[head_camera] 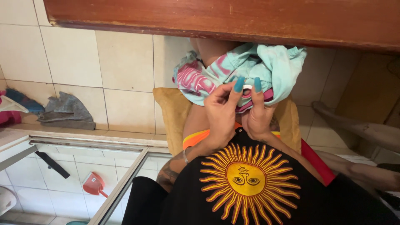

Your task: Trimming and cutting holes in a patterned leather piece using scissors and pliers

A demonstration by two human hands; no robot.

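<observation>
My left hand [221, 112] and right hand [258, 114] pinch a small white ring [247, 87] between closed fingers [238, 85], against the turquoise-and-pink cloth [275, 62].

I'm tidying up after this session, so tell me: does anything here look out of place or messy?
A grey rag lies crumpled on the tiled floor by the wall. The teal-and-pink cloth is bunched on the lap, while the left hand and right hand pinch a small white ring. Nothing looks spilled or broken.

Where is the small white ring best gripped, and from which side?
By its outer rim, from above. The white ring stands on edge against the bunched cloth, pinched between the left hand and the right hand; only its top arc shows.
</observation>
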